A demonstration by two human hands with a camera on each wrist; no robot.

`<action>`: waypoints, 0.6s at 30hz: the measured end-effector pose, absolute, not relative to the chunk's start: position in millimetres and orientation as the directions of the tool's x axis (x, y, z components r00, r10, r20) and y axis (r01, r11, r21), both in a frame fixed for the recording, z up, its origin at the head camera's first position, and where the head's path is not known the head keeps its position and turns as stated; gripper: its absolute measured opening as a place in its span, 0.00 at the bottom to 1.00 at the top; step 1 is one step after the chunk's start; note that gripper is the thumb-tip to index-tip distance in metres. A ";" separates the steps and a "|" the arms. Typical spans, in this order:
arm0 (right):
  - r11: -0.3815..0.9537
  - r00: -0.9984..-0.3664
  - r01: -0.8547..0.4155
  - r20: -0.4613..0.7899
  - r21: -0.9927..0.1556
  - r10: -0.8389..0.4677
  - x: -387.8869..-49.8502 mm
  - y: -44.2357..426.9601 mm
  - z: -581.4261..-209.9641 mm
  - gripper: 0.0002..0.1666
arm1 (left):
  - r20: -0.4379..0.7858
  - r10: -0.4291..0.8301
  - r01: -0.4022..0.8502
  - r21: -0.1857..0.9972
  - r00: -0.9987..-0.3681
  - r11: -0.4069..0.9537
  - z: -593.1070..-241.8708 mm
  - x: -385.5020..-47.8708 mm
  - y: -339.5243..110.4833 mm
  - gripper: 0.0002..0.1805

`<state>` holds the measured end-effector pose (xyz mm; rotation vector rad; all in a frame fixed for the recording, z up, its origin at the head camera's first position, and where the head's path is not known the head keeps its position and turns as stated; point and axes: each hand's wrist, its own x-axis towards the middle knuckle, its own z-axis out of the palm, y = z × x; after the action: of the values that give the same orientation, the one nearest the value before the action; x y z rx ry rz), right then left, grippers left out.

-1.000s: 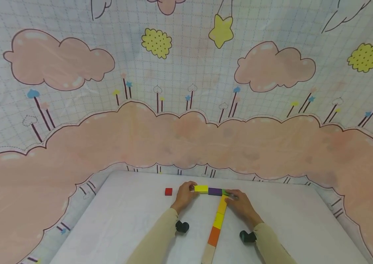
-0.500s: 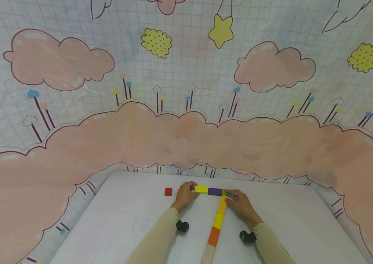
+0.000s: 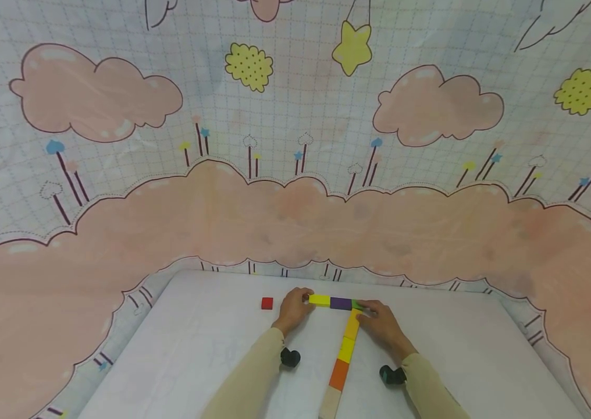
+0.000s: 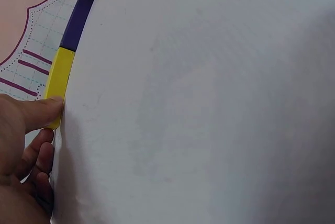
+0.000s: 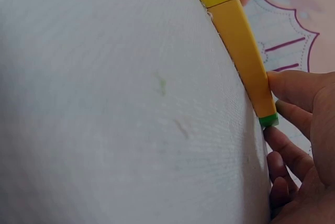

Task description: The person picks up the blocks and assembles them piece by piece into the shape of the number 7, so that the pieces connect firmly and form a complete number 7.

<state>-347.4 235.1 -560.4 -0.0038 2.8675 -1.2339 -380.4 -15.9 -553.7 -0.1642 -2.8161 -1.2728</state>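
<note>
On the white table, my left hand (image 3: 295,311) pinches the left end of a yellow block (image 3: 320,301); its thumb lies on the block in the left wrist view. A purple block (image 3: 341,303) adjoins it, followed by a green block (image 5: 269,120) partly hidden by my right hand (image 3: 381,325). The right fingers curl at the green block, while the thumb touches the side of an orange-yellow block (image 5: 241,51). From that corner a row runs toward me: the orange-yellow block, another yellow block (image 3: 345,350), an orange block (image 3: 339,375) and a beige block (image 3: 330,402).
A small red block (image 3: 267,303) lies alone left of my left hand. Behind the white tabletop (image 3: 180,349) hangs a cloth backdrop (image 3: 295,224) with clouds and stars. Dark wrist devices (image 3: 289,358) sit at both sleeves.
</note>
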 end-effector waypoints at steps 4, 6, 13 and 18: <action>0.680 -1.000 0.015 -0.024 -0.733 -0.003 -348.3 235.2 -561.3 0.25 | 0.092 0.086 0.126 0.739 -0.992 0.662 -553.5 -380.2 -16.5 0.17; 0.679 -1.000 0.019 -0.026 -0.734 0.000 -348.8 235.0 -562.0 0.25 | 0.091 0.087 0.126 0.735 -0.992 0.667 -553.3 -379.7 -16.5 0.17; 0.682 -0.999 0.037 -0.039 -0.731 0.013 -350.4 234.4 -563.3 0.25 | 0.102 0.090 0.136 0.720 -0.991 0.681 -551.6 -377.0 -15.7 0.18; 0.679 -0.998 0.051 -0.051 -0.732 0.019 -350.1 234.4 -563.2 0.26 | 0.104 0.083 0.133 0.721 -0.991 0.681 -550.4 -377.2 -14.9 0.18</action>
<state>-350.1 234.4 -563.2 0.0587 2.8424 -1.2407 -377.2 -14.9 -550.4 -0.1815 -2.8225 -1.2176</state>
